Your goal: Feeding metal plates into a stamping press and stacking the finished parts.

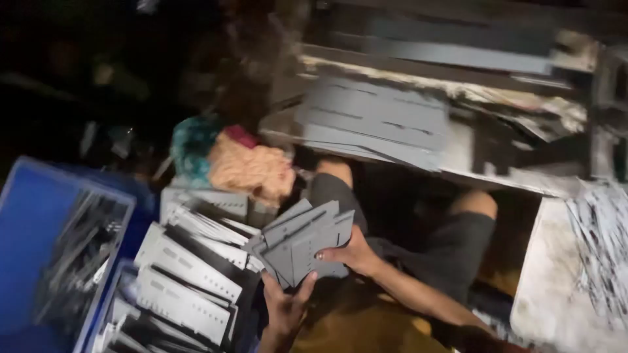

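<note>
- Nearest to you, low in the view: your left hand (286, 307), palm up with the fingers spread, pressed against the underside of a fanned stack of grey metal plates (302, 243).
- Far left: a blue plastic crate (33, 235), holding dark, shiny pieces too blurred to identify.
- Just right of the crate: rows of pale perforated metal brackets (186, 278), stacked on edge and leaning, next to the plates you hold.
- Above the brackets: a bundle of rags (239, 160), teal, red and peach, bunched together.
- Centre: the fanned grey plates, held between both your hands, above your lap and touching the bracket pile at their left edge.
- Right of the plates: your right hand (353, 253), fingers curled around the stack's right edge, gripping it; the forearm runs down to the lower right.
- Behind the hands: your knees in dark shorts (451, 248).
- Upper centre to right: a worn bench (523, 176) carrying more slotted grey sheets (376, 121), blurred by motion.
- Far right: a pale, scratched slab (575, 274).
</note>
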